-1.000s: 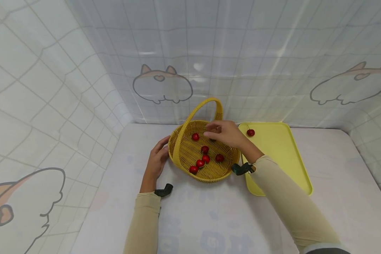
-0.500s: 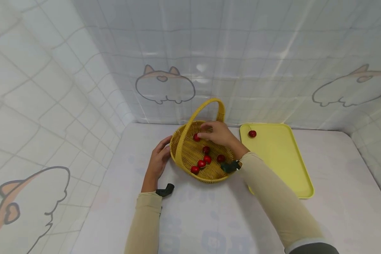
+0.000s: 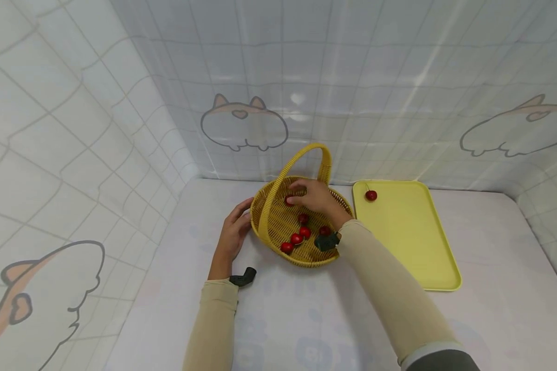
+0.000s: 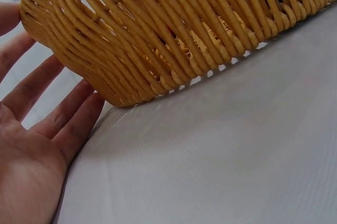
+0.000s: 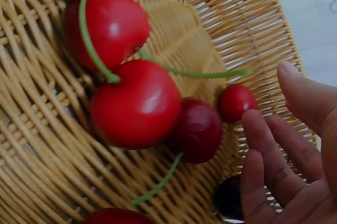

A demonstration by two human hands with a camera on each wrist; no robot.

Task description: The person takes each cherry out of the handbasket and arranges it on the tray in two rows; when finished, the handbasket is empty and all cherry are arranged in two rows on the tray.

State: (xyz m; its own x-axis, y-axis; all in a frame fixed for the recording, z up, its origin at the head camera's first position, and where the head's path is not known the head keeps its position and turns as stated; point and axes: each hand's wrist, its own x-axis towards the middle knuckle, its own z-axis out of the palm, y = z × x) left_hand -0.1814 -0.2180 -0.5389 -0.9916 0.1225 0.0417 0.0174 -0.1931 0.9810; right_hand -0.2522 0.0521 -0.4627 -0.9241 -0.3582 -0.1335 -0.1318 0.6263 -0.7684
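Basket [image 3: 306, 264], mid-frame: your left hand [image 3: 234, 234] touches it, fingers spread.
Cherry [image 5: 237, 103] inside: your right hand [image 3: 313, 197] near it, fingers spread.
Tray [image 3: 406, 234]: right of centre.

Basket [image 3: 278, 221] in all three views

Yellow rectangular tray [image 3: 404, 226]; white table [image 3: 278, 304]; grid-printed walls [image 3: 353, 67].
The tray is lying right of centre, near the table's back edge; walls are bordering the table's back, left and right edges, bearing outlined cartoon animals [image 3: 244, 126].
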